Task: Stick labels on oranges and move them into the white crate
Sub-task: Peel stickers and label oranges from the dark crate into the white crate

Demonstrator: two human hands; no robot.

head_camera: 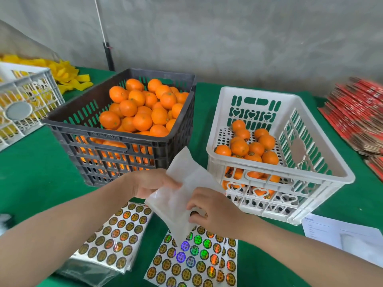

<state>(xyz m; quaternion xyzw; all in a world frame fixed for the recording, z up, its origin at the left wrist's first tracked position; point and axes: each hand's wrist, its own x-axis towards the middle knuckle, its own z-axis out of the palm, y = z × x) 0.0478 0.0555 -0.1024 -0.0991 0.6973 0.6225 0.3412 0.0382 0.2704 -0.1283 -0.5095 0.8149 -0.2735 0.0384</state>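
Sheets of round holographic gold labels (186, 264) lie flat on green cloth (37, 172). Above them, left hand (153, 183) grips a limp white backing sheet (182, 179); right hand (211, 208) pinches a round label (194, 213) at it. Unlabelled oranges (141, 108) fill the black slatted plastic crate (116, 139). Others (248, 148) sit in the white plastic crate (290, 175), just right of it.

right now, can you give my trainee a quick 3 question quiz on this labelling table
1. True or false: the black crate holds more oranges than the white crate.
2. The left hand and right hand both hold: A an orange, B a white sheet, C a red box.
3. What colour is the table cloth?
Key: 1 true; 2 B; 3 green.
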